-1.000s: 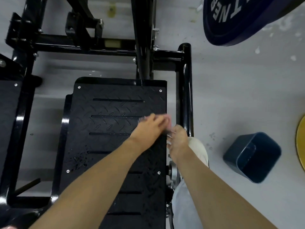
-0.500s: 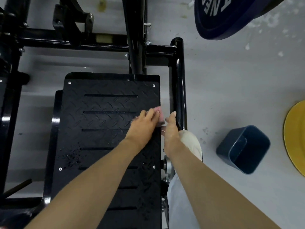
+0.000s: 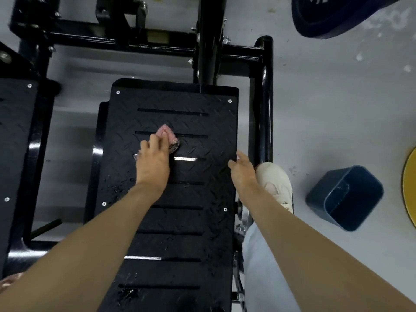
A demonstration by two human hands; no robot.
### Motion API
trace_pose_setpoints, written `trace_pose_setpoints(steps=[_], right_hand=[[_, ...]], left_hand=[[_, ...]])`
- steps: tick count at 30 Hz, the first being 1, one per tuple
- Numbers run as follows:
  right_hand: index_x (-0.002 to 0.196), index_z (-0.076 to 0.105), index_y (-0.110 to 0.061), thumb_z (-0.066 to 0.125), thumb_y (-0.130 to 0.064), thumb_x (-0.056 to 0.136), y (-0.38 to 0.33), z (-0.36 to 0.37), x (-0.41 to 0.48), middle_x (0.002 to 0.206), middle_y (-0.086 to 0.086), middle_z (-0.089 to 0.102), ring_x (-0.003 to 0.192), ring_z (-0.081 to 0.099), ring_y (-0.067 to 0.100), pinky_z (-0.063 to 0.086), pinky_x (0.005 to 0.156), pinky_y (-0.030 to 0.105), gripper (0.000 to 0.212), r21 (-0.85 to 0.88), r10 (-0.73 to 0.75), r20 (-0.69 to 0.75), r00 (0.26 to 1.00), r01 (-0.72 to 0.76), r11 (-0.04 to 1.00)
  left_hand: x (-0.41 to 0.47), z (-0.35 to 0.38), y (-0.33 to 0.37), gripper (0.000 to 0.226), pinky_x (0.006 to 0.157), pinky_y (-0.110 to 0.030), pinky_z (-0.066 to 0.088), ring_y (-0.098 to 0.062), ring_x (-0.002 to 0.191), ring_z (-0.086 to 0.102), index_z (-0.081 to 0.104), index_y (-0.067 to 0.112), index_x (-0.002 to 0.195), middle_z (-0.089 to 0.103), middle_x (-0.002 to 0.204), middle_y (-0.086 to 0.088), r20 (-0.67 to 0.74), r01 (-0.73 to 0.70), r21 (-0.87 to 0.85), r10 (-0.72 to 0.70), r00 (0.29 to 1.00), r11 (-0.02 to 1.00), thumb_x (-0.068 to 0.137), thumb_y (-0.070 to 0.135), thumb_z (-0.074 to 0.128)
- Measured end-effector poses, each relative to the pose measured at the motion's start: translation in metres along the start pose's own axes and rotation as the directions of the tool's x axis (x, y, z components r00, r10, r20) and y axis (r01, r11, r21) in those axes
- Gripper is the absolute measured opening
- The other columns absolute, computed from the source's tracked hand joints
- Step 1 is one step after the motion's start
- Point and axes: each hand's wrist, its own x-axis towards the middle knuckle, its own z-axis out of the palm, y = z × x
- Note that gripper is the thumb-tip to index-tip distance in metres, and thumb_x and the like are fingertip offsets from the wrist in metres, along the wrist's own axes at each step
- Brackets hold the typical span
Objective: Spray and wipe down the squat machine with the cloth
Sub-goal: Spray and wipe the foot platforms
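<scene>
The squat machine's black diamond-tread footplate (image 3: 198,221) fills the middle of the view, with wet droplets near its left edge. My left hand (image 3: 152,163) presses a small pink cloth (image 3: 167,134) flat onto the plate's upper middle. The cloth pokes out past my fingertips, with a grey edge showing on the right. My right hand (image 3: 242,170) rests with relaxed fingers on the plate's right edge and holds nothing. No spray bottle is in view.
The black tubular frame (image 3: 263,104) runs along the plate's right side and across the top. My white shoe (image 3: 275,183) stands beside it. A dark blue bin (image 3: 344,199) lies on the grey floor at right, by a yellow plate (image 3: 410,188) and a blue weight plate (image 3: 337,14).
My left hand has slid the cloth leftward from the plate's right edge to its middle. My right hand has let go of the cloth and stays at the right edge.
</scene>
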Motion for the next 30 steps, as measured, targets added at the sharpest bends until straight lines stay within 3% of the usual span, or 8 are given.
trace_pose_setpoints(steps=[3,8,10,13,16,19,24,30], right_hand=[[0.145,0.032,-0.024,0.046,-0.003,0.088,0.006,0.009,-0.002,0.123,0.006,0.057,0.109,0.056,0.024,0.045,0.101,0.039,0.062,-0.125,-0.064,-0.015,0.998,0.061,0.99],[0.15,0.02,-0.025,0.052,-0.008,0.079,0.007,0.028,-0.005,0.147,0.003,0.037,0.13,0.04,0.03,0.039,0.107,0.045,0.08,-0.219,-0.12,-0.011,0.993,0.115,0.969],[0.147,0.023,-0.027,0.051,-0.014,0.072,0.007,0.03,0.0,0.143,0.005,0.042,0.127,0.043,0.032,0.04,0.105,0.048,0.081,-0.191,-0.121,-0.044,0.992,0.11,0.975],[0.148,0.024,-0.024,0.053,-0.014,0.077,0.001,0.031,-0.008,0.146,0.008,0.034,0.133,0.035,0.034,0.035,0.109,0.046,0.077,-0.287,-0.153,-0.076,0.985,0.126,0.95],[0.153,0.013,-0.02,0.052,-0.013,0.09,0.004,0.032,-0.01,0.158,0.005,0.004,0.144,0.008,0.028,0.021,0.114,0.038,0.075,-0.502,-0.203,-0.044,0.978,0.154,0.851],[0.153,0.014,-0.022,0.053,-0.015,0.09,0.01,0.038,-0.011,0.159,0.002,-0.009,0.146,-0.004,0.023,0.018,0.115,0.038,0.074,-0.591,-0.251,-0.007,0.968,0.198,0.782],[0.152,0.016,-0.022,0.055,-0.017,0.089,0.01,0.05,-0.009,0.158,0.002,-0.015,0.146,-0.008,0.024,0.019,0.117,0.044,0.075,-0.612,-0.284,-0.025,0.959,0.21,0.763],[0.152,0.015,-0.023,0.056,-0.015,0.088,0.015,0.049,-0.009,0.158,0.002,-0.017,0.145,-0.006,0.024,0.022,0.116,0.044,0.076,-0.621,-0.297,-0.041,0.954,0.208,0.756]], left_hand=[[-0.014,-0.001,0.016,0.075,0.085,-0.037,0.048,-0.029,0.116,0.037,0.009,0.01,0.151,0.029,0.136,-0.012,0.052,-0.184,0.02,0.183,0.982,0.983,0.088,0.004,0.05],[-0.037,0.003,0.006,0.079,0.102,-0.036,0.039,-0.025,0.123,0.035,0.001,0.016,0.153,0.025,0.143,-0.005,0.15,-0.591,0.117,0.574,0.805,0.798,0.09,0.006,0.047],[-0.03,0.006,-0.016,0.082,0.096,-0.037,0.045,-0.026,0.118,0.036,0.004,0.019,0.152,0.026,0.14,-0.006,0.149,-0.495,0.15,0.475,0.867,0.856,0.086,0.004,0.051],[-0.023,0.006,-0.058,0.082,0.08,-0.041,0.053,-0.031,0.114,0.037,0.018,0.017,0.149,0.031,0.135,-0.012,0.074,0.01,-0.065,-0.005,0.997,0.998,0.08,-0.004,0.056],[-0.017,0.007,-0.085,0.074,0.074,-0.042,0.054,-0.035,0.114,0.036,0.025,0.012,0.147,0.03,0.135,-0.016,0.081,0.358,-0.206,-0.349,0.934,0.911,0.081,-0.007,0.053],[-0.02,0.005,-0.084,0.073,0.076,-0.044,0.054,-0.034,0.115,0.035,0.025,0.011,0.146,0.028,0.135,-0.016,0.093,0.326,-0.197,-0.313,0.945,0.925,0.081,-0.007,0.053],[-0.041,0.011,-0.1,0.084,0.082,-0.032,0.053,-0.025,0.115,0.035,0.011,0.018,0.151,0.026,0.137,-0.007,0.145,-0.162,0.032,0.156,0.977,0.986,0.083,0.001,0.056],[-0.046,0.018,-0.107,0.081,0.077,-0.037,0.055,-0.03,0.11,0.037,0.012,0.014,0.151,0.029,0.133,-0.013,0.103,0.341,-0.095,-0.331,0.938,0.935,0.083,-0.005,0.051]])
